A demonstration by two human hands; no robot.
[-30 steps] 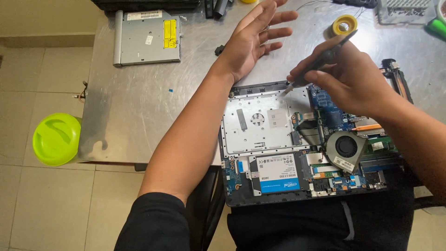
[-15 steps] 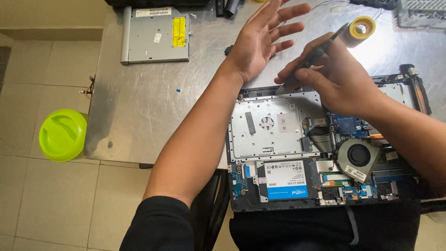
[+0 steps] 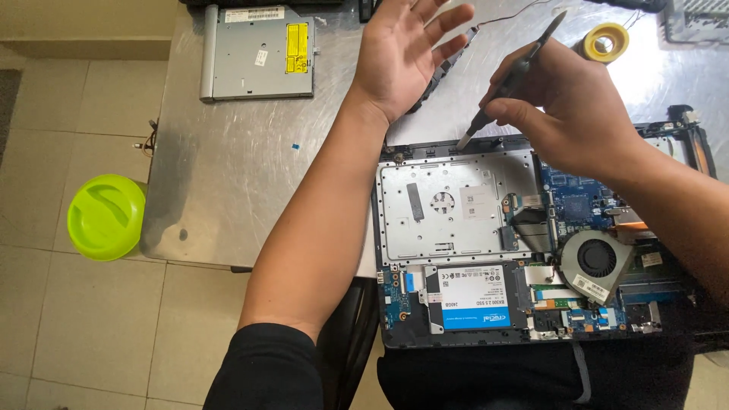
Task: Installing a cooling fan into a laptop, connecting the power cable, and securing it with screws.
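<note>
Gripping the screwdriver (image 3: 510, 80), the right hand (image 3: 566, 114) had shifted its tip along the laptop's (image 3: 456, 205) far edge, while the left hand (image 3: 406, 53) stayed spread, empty.

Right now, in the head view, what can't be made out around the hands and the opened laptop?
- Tool tip at the laptop edge: too small to tell.
- Laptop's right side: covered by the right hand and forearm.
- Left hand fingertips: cut off by the top edge.
- Tape roll: washed out by glare.

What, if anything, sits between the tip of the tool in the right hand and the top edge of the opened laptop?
Nothing visible. The right hand holds the tool, its tip right at the opened laptop rim; the left hand is off to the side.
</note>
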